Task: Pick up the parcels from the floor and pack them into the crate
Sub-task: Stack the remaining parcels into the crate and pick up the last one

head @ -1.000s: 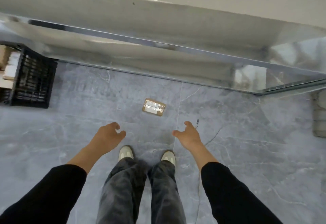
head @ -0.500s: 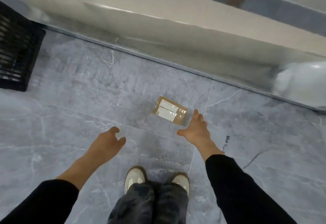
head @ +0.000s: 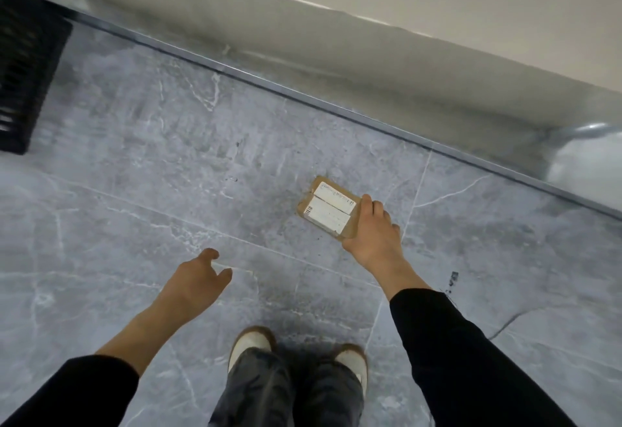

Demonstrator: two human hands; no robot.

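Observation:
A small brown cardboard parcel [head: 325,207] with white labels lies on the grey marble floor, ahead and right of my feet. My right hand [head: 373,234] grips its right end, fingers over the far edge and thumb at the near corner. My left hand [head: 198,282] hangs over bare floor to the left, fingers loosely curled and holding nothing. Part of the black slatted crate [head: 23,66] shows at the left edge; its inside is out of view.
A pale wall with a metal skirting strip [head: 303,93] runs diagonally behind the parcel. My two shoes [head: 255,342] stand at the bottom centre. A glossy white reflection [head: 585,160] lies at the right by the skirting.
My right hand reached forward and closed on the parcel's right end. The view dropped lower and closer to the floor, and the crate slid toward the left edge.

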